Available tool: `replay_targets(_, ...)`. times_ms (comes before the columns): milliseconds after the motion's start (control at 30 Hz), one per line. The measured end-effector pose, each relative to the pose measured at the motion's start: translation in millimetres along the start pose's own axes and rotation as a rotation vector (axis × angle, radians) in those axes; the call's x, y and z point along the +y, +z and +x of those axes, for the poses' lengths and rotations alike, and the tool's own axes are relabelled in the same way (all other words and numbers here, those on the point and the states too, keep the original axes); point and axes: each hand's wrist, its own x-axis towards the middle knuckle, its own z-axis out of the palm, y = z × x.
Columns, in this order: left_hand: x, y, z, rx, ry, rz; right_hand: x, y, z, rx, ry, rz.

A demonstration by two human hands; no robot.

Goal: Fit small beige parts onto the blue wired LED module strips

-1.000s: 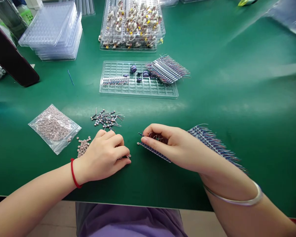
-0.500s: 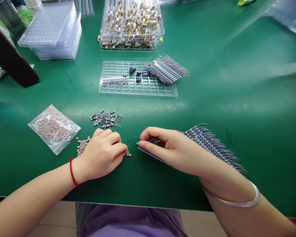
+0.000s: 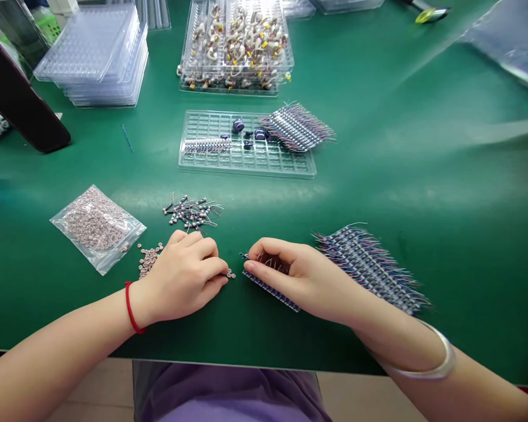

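My left hand is closed, its fingertips on the mat beside a few small pinkish ring beads. What it pinches, if anything, is hidden. Part of a loose bead pile shows behind its wrist. My right hand curls its thumb and fingers around a strip of small wired parts, dark blue and white. Thin wires show inside the curl, and a blue tip sticks out by the fingertips. Beyond the left hand lies a heap of loose wired parts. A larger bundle of wired strips rests beyond the right forearm.
A zip bag of beads lies at left. Farther back are a clear compartment tray with another wired bundle, a tray of white wired pieces, stacked clear trays and a dark phone-like slab.
My right hand has shifted slightly down, showing more of the strip under it and of the bundle beyond the forearm. The left hand stays nearly still. The view has shifted slightly.
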Motion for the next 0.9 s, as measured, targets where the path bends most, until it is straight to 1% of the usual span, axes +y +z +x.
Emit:
replay_targets(200,1,4.9,1,0.03,0.027,0.013,2,6,1,0.044,-0.063,-0.013)
replay_targets(533,0,10.7,4,0.021,0.033,0.039,3,6,1,0.054,-0.084,-0.029)
replay_targets(700,1,11.4,3,0.042,0.035,0.047,3,7,2,0.068,-0.089,-0.044)
replay_targets(900,0,8.6,3,0.04,0.042,0.031,2,8,0,0.077,-0.116,-0.056)
